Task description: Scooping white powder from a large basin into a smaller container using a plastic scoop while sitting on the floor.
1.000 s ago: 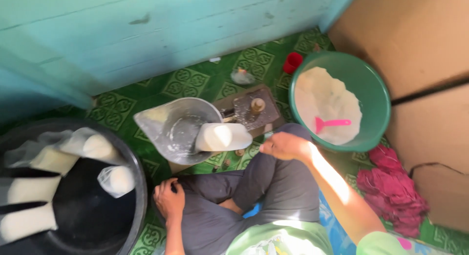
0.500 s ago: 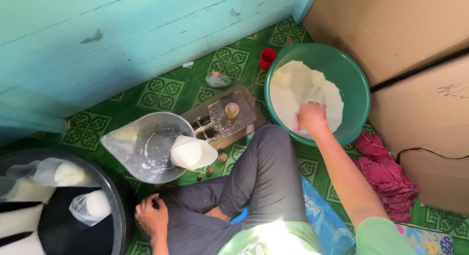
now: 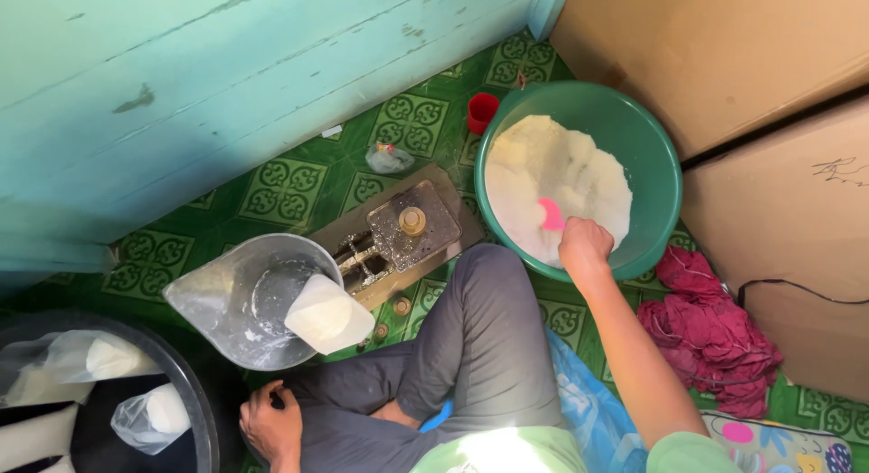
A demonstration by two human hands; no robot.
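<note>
**Our hand scoops in the green bowl**

We sit on the green patterned floor (image 3: 299, 188). Our right hand (image 3: 584, 245) is inside the big green bowl (image 3: 656, 165), up at about 1 o'clock from our knee. Its grip is closed tight around a pink scoop (image 3: 550, 214). The scoop pokes into the white powder (image 3: 552, 170) in the bowl.

Our left hand (image 3: 270, 428) is down at 7 o'clock. It rests by our leg, near the black tub (image 3: 195, 410). Its fingers are curled, but we cannot tell if it has hold of anything.

A clear bag of white powder (image 3: 328, 315) leans in the metal bowl (image 3: 237, 296) at 9 o'clock. A little red cup (image 3: 482, 112) stands just beside the green bowl. A red cloth (image 3: 711, 333) lies at 3 o'clock.
</note>
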